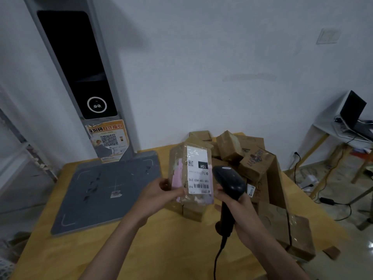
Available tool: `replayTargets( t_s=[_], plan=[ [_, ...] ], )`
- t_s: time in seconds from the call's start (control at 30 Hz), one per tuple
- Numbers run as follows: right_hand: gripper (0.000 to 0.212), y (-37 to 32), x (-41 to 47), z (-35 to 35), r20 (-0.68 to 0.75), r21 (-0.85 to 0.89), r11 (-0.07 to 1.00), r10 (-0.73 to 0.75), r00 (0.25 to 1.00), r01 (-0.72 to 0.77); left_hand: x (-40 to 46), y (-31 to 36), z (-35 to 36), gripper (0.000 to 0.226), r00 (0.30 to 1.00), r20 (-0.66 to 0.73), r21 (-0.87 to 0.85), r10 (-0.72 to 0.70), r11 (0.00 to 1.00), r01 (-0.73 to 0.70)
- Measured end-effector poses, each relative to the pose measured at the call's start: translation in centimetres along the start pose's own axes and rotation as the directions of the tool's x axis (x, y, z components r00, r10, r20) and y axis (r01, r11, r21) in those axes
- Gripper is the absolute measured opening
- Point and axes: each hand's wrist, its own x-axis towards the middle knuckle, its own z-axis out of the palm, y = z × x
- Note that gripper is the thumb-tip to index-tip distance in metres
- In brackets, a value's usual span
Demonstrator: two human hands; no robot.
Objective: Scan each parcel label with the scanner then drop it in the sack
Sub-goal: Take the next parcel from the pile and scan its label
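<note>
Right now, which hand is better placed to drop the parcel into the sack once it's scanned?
Left. The left hand already grips the parcel by its edge, while the right hand is occupied holding the scanner. No sack is in view.

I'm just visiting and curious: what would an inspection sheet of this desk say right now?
Surface: wooden table, partly covered by a grey scanning pad.
Job's things: parcel held upright, white label facing the camera; black scanner beside the label; no sack seen.
Clutter: pile of brown parcels in an open carton.
Hands: left hand grips the parcel's lower left edge; right hand grips the scanner handle.
Cables: scanner cord runs toward the camera; more cables on the floor.
Surroundings: white wall, grey kiosk, side table with laptop.
</note>
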Motion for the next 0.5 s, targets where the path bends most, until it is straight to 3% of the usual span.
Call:
replayTargets(
  t_s=[0.07,0.17,0.3,0.5],
  plan=[
    [0.031,-0.2,-0.2,0.6,0.037,0.016,1.0,0.0,0.999,-0.001,-0.2,0.2,0.1,0.037,0.999,-0.028,-0.007,0.027,1.0,-0.028],
    [0.029,-0.6,-0.3,1.4,0.066,0.008,0.999,-0.046,0.997,0.046,-0.1,0.4,0.1,0.06,0.997,-0.043,0.016,0.067,0.998,-0.066],
    [0.031,-2.2,-0.2,1.2,0.126,-0.049,0.994,-0.091,0.988,0.098,0.6,0.2,-0.5,0.075,0.989,-0.108,0.025,0.105,0.994,-0.103],
    [0.025,-4.3,-0.6,-0.1,0.225,-0.216,0.974,-0.016,0.974,0.066,1.7,0.9,-1.3,0.077,0.94,-0.26,0.15,0.221,0.971,-0.187]
  ],
)
